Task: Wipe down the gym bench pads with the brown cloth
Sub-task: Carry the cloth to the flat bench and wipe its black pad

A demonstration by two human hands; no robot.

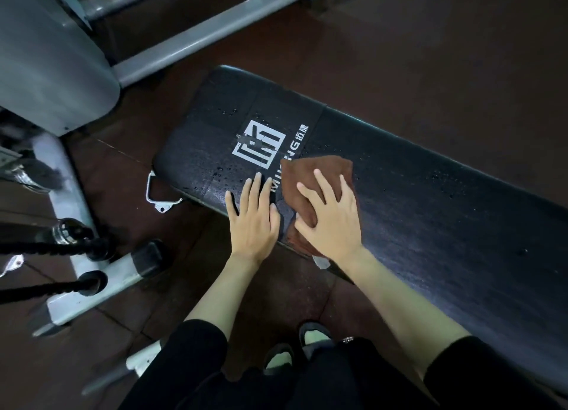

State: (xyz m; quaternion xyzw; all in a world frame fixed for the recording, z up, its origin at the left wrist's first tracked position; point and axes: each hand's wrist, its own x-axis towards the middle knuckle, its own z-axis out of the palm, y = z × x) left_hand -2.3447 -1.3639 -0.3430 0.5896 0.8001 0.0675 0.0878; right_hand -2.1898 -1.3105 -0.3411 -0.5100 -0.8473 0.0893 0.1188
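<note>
The black bench pad [430, 200] runs long from upper left to lower right; its right end is cut off. The brown cloth [310, 176] lies near its front edge, under the right hand [332, 213], whose fingers are spread flat and press on it. The left hand [253, 216] rests flat just beside, released. Water droplets [221, 170] lie to the left. The cloth hides part of the lettering.

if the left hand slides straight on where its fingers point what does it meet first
Likely the white logo printed on the bench pad; the left hand lies flat, and nothing stands in between.
</note>
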